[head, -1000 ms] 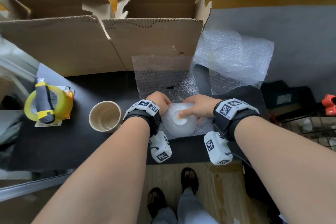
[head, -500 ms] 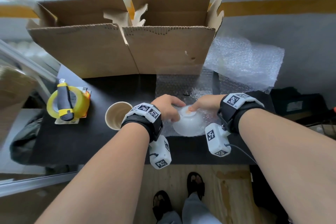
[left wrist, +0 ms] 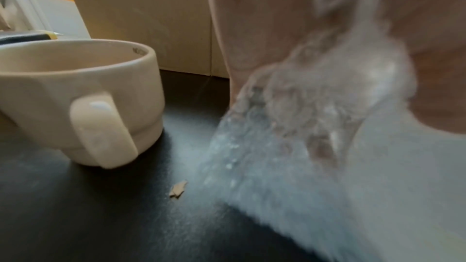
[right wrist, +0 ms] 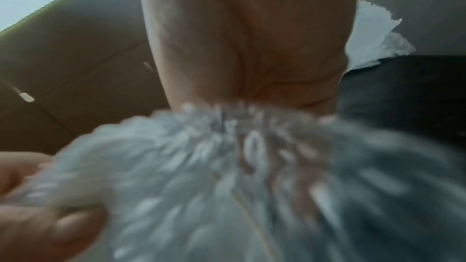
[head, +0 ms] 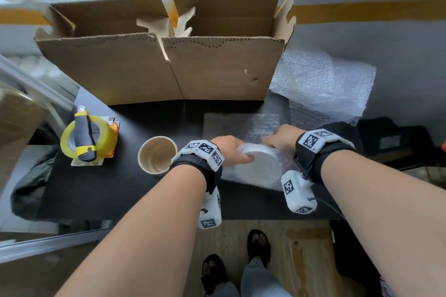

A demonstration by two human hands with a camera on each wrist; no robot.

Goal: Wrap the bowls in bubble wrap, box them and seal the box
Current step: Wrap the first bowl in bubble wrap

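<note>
A white bowl (head: 259, 167) lies tilted on a sheet of bubble wrap (head: 243, 125) spread on the black table (head: 108, 190). My left hand (head: 233, 149) grips the bowl's left rim together with the wrap (left wrist: 315, 107). My right hand (head: 282, 136) holds the bowl's far right side, fingers curled over wrap (right wrist: 227, 176) and rim. Both wrist views are blurred, so the fingertips are unclear. An open cardboard box (head: 169, 65) stands behind the bowl. A beige mug (head: 156, 154) sits just left of my left wrist, and shows close up as the mug (left wrist: 75, 97) in the left wrist view.
A yellow tape roll (head: 89, 137) with a black and yellow cutter (head: 83, 132) across it lies at the table's left. A crumpled second bubble wrap sheet (head: 321, 84) sits right of the box. A small cardboard scrap (left wrist: 178, 188) lies on the table. The table's near edge runs under my wrists.
The bowl was upside down under the wrap; both hands have tipped it up onto its side. The bubble wrap flap that stood against the box now lies flat on the table.
</note>
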